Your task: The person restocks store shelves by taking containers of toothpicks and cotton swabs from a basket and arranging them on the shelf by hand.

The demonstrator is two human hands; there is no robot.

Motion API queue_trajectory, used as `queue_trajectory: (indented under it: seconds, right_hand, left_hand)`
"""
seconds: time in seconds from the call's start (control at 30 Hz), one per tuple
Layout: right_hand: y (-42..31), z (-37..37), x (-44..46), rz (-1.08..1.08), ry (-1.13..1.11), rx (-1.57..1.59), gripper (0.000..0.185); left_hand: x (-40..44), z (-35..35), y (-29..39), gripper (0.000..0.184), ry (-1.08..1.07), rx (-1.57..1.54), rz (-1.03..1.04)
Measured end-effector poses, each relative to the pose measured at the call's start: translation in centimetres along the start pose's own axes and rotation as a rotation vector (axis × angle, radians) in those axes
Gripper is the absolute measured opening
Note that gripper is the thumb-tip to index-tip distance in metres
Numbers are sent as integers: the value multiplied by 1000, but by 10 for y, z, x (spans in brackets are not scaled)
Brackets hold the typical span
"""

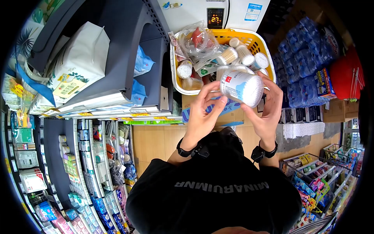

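Between both hands, a round clear tub of cotton swabs (241,87) is held tilted, its dotted white end facing right and toward me. A blue-and-white label with a red mark wraps its side. My left hand (204,111) grips the left end, thumb in front. My right hand (268,103) curls around the right end, with the thumb at the lower edge. Just beyond the hands is a yellow-and-white basket (269,48). Inside it lie several more swab tubs (244,54) and a clear plastic bag (198,43) with a red item.
Grey shelving (117,43) with white packs rises on the left. A cardboard box (233,117) stands below the basket. A white appliance (233,15) showing "27" is behind. Wrapped water bottles (304,58) are stacked at right, with wire racks (323,175) lower down.
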State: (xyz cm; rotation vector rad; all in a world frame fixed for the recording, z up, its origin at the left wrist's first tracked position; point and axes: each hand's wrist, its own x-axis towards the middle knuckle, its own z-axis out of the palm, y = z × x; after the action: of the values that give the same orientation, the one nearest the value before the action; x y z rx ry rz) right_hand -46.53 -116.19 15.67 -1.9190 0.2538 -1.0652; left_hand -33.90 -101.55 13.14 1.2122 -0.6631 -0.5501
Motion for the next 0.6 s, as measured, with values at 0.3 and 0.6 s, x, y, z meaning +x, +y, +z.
queue_trajectory:
  seconds: [0.3,0.6]
  right_hand:
    - [-15,3,-2,-92,-11,-284,80]
    - [-17,5,-4,-216,-28,-409,86]
  left_hand:
    - [2,7,0,66,-52,6,-32]
    - [3,8,-2,67,-35,-28,-37]
